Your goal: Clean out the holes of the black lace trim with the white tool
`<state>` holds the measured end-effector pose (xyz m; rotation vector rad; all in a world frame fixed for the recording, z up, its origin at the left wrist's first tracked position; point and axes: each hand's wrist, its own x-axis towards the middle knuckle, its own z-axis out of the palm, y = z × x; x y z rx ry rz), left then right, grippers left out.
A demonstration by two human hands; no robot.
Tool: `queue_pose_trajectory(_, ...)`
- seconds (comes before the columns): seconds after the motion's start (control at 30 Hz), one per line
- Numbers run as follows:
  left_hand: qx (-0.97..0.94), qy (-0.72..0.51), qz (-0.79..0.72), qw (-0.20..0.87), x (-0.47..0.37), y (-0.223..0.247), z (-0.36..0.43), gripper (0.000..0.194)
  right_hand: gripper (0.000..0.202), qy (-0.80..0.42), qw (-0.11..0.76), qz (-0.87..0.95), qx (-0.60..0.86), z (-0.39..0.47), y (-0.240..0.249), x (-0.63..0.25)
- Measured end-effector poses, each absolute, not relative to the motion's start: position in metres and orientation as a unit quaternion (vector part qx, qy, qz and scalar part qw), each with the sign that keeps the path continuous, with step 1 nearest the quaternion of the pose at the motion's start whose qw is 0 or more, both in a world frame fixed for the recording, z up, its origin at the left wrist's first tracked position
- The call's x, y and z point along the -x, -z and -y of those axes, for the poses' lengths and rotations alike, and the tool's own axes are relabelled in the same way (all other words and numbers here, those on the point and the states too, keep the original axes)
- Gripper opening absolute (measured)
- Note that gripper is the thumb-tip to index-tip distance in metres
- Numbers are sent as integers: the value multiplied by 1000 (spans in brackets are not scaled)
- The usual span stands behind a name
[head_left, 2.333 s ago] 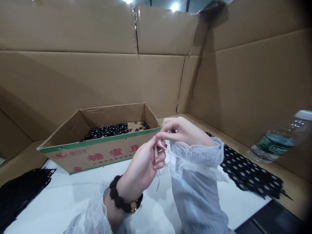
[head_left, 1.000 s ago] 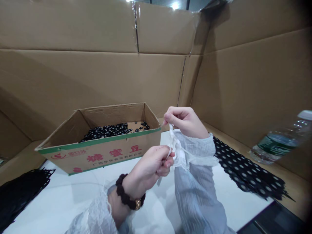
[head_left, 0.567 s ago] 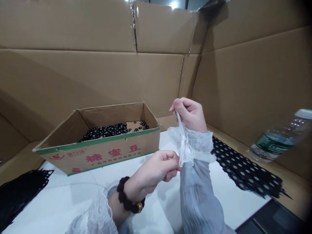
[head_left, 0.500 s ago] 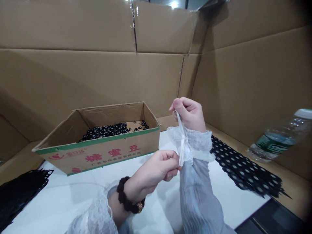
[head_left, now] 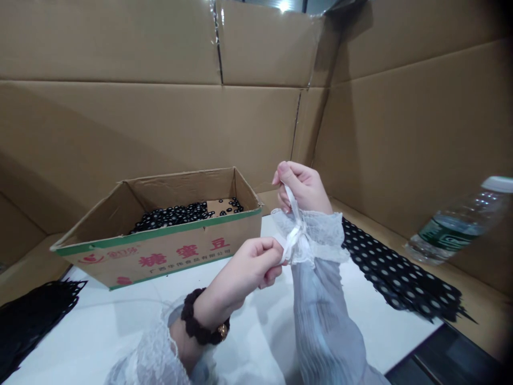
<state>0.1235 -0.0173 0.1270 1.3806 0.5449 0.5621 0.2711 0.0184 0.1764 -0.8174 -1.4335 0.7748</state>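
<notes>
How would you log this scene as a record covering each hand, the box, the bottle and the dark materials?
Left hand: pinching a white ribbon at the right sleeve's lace cuff
Right hand: gripping the ribbon higher up
Left wrist: dark band
Box: open, small black pieces inside
Bottle: clear, green label, far right
Dark materials: dotted pile right, black pile left

I can't read the bottle label (head_left: 449, 234); my view cuts off the black pile (head_left: 32, 326) and right sleeve (head_left: 326, 321).

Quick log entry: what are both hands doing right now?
Left hand: closed, holding the white ribbon at the right sleeve's lace cuff.
Right hand: closed, holding an upper strand of that ribbon.
</notes>
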Motion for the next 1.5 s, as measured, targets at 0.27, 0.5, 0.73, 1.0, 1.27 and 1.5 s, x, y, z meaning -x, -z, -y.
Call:
queue_pose_trajectory(0.27, -709, -235, -268, 608, -119, -129, 15, 14, 42, -287, 633, 608, 384, -19, -178, -274)
queue_pose_trajectory(0.5, -735, -218, -269, 583, -117, -131, 16, 12, 40, -280, 642, 581, 415, -18, -180, -276)
queue_pose_trajectory(0.73, -805, -249, -323, 429, -114, -132, 14, 18, 45, -290, 652, 570, 408, -19, -176, -276)
queue_pose_trajectory(1.0, -872, -191, -345, 290, -110, -135, 12, 14, 41, -303, 666, 553, 399, -24, -174, -273)
queue_pose_trajectory(1.27, -887, -168, -314, 295, -111, -133, 12, 11, 41, -304, 693, 529, 384, -31, -173, -272)
queue_pose_trajectory(1.5, -905, -140, -285, 282, -113, -130, 17, 14, 42, -288, 700, 524, 391, -32, -173, -274)
